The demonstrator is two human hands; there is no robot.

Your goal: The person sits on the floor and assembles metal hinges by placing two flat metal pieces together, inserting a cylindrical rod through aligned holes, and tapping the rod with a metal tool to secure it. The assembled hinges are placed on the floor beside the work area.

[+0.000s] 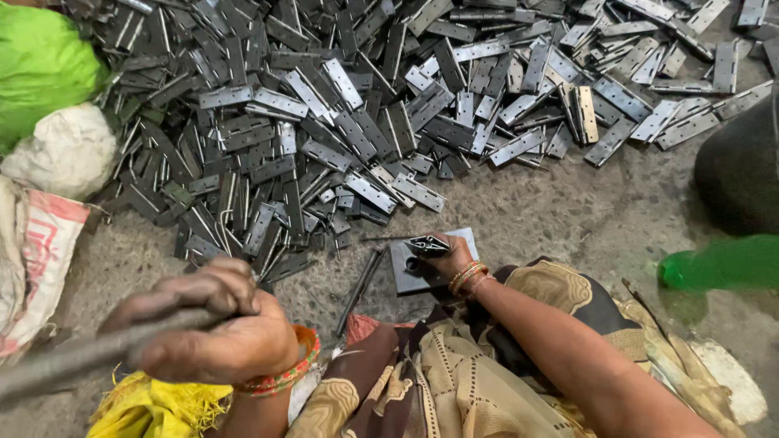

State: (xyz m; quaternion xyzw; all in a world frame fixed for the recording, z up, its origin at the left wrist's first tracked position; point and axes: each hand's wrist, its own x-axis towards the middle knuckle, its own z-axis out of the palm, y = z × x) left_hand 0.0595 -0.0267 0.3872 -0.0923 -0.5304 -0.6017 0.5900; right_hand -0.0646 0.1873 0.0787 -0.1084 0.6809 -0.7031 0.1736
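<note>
Left hand (215,328): fist closed around a blurred rod (73,361).
Right hand (450,255): fingers pinching a hinge (428,243) against the plate (403,272).
Beyond: hinge pile (365,105).

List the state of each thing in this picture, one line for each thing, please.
left hand: closed around a grey handle, raised and blurred.
grey handle: gripped, pointing left.
right hand: holding a dark hinge on the metal block.
dark hinge: folded, lying flat on the block.
metal block: flat on the floor.
pile of hinges: loose, heaped on the floor.
green bottle: lying on its side.
</note>
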